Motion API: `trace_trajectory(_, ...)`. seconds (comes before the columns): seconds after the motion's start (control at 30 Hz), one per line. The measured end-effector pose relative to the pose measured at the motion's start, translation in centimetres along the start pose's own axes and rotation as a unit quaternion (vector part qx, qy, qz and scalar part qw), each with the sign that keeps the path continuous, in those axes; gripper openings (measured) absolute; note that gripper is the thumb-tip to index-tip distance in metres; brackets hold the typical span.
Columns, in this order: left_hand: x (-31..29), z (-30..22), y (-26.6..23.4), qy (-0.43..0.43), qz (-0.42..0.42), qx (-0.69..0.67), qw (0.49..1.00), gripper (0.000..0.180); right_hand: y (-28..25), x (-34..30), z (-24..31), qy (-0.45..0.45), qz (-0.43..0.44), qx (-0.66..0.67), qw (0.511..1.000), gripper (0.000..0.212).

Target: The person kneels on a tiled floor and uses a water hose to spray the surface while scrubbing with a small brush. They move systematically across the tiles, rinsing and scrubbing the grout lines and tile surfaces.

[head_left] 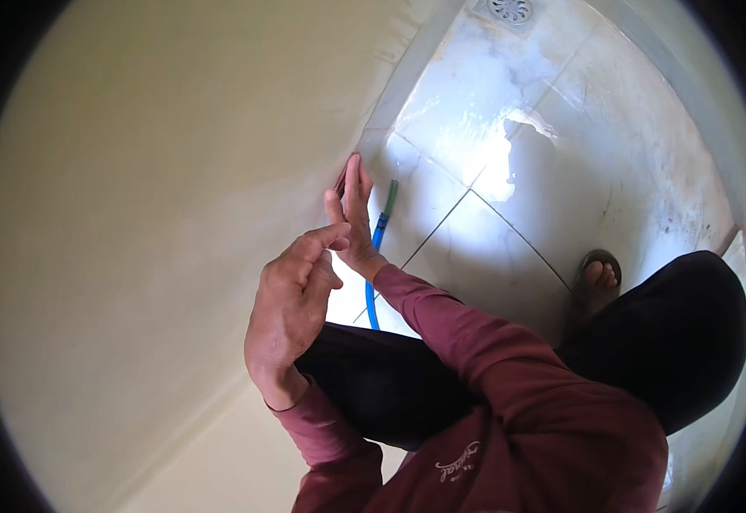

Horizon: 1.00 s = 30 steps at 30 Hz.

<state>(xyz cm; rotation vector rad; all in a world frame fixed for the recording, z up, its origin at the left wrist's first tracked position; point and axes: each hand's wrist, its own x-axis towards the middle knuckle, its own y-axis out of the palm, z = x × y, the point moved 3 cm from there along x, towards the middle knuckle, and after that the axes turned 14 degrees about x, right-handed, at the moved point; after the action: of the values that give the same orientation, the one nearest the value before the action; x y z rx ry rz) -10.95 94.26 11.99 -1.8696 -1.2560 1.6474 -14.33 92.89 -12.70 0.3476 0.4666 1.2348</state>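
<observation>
My right hand (pixel 356 218) lies flat against the cream wall (pixel 159 214), fingers straight and pointing up. It presses a small dark reddish piece (pixel 341 178) to the wall, and only that piece's edge shows beside the fingers. My left hand (pixel 291 299) is just below it with the fingers loosely curled. Its index finger touches the right thumb and it holds nothing. Both forearms wear maroon sleeves.
A blue hose (pixel 374 265) with a green end lies on the wet, shiny white floor tiles (pixel 510 231) at the foot of the wall. A round floor drain (pixel 510 8) sits at the top. My sandalled foot (pixel 599 278) and dark-trousered knees are at lower right.
</observation>
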Motion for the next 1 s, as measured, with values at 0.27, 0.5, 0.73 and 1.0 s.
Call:
trace_trajectory(0.27,-0.6,-0.1,-1.1,-0.030,-0.002,-0.026,0.999,0.038,-1.1,2.3,0.2,0.067,0.028,-0.007,0.997,0.068)
trace_trajectory(0.5,-1.7,0.0,-1.5,-0.012,0.034,-0.062,0.997,0.039,-0.6,2.8,-3.8,-0.074,0.043,-0.167,0.982,0.070)
trace_trajectory(0.73,-3.5,1.6,-0.2,-0.040,0.038,-0.025,0.998,0.037,-2.8,13.8,-3.5,-0.084,-0.070,-0.139,0.984,0.068)
trace_trajectory(1.0,5.7,6.4,15.7,-0.027,-0.082,0.254,0.963,0.028,-6.3,12.6,-2.3,0.062,-0.132,0.246,0.958,0.060)
